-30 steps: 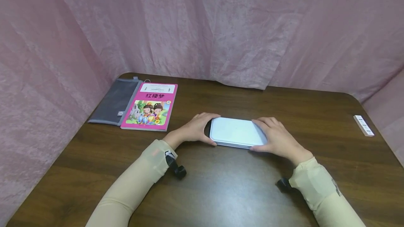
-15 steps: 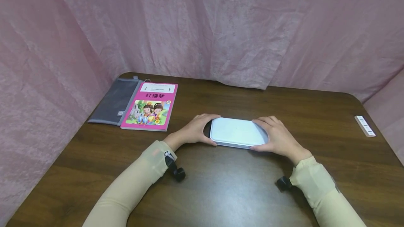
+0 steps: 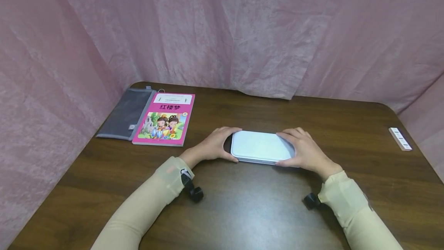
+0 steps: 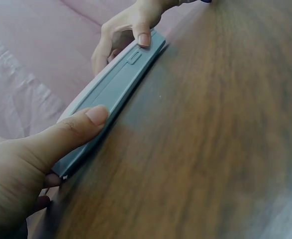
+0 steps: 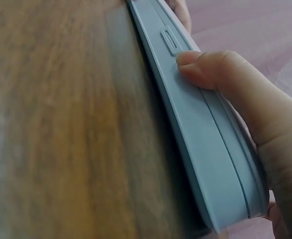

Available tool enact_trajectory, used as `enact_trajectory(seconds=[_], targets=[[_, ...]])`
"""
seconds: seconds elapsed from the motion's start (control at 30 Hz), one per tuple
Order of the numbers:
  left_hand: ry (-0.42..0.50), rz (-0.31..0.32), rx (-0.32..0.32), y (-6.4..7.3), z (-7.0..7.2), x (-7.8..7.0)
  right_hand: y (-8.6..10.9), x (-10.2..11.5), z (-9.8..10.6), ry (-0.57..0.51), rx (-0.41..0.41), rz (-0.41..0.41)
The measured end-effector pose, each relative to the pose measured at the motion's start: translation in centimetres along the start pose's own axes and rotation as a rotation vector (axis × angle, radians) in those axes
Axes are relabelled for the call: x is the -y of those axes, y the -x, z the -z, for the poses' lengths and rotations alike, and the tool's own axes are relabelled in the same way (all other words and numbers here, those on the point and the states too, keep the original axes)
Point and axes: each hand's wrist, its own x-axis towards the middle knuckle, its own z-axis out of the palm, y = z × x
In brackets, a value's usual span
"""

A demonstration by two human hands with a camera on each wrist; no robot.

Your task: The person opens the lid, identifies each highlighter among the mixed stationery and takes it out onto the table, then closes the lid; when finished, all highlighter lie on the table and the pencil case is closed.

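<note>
A flat, pale blue plastic case [image 3: 261, 146] with rounded corners and a whitish top lies on the brown table in the head view. My left hand [image 3: 217, 144] grips its left end, thumb on the near side and fingers reaching round to the far side. At the opposite end, my right hand [image 3: 305, 151] holds the case the same way. A seam and a small raised latch-like rectangle [image 5: 171, 41] show on the near side wall in the right wrist view, right by the right thumb. The left thumb [image 4: 97, 115] presses that same wall in the left wrist view.
A pink picture-covered book [image 3: 163, 120] lies at the back left, beside a grey mesh pouch [image 3: 125, 115]. A small white labelled strip [image 3: 400, 139] sits near the table's right edge. Pink curtains [image 3: 263, 30] hang behind the wooden table [image 3: 243, 211].
Both hands keep their hold on the case and stay almost in place. The head view has shifted very slightly.
</note>
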Motion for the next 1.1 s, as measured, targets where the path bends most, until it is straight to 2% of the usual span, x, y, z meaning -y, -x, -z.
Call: enact_trajectory(seconds=[0.33,0.53,0.7,0.97,1.1], targets=[[-0.027,-0.023,-0.001,-0.1,0.0,-0.3,0.0,0.0,0.3,-0.009,0.022,-0.014],[-0.018,-0.026,0.009,0.1,-0.1,-0.3,0.2,-0.1,0.6,-0.054,0.027,-0.038],[-0.002,-0.035,-0.004,0.1,0.0,-0.4,0.1,-0.1,0.9,-0.051,0.032,-0.024],[-0.002,-0.023,0.015,-0.1,-0.1,0.3,-0.2,0.2,2.0,-0.030,0.136,-0.058],[-0.008,-0.028,0.030,0.0,0.1,0.5,0.0,0.8,2.4,-0.039,0.138,-0.063]])
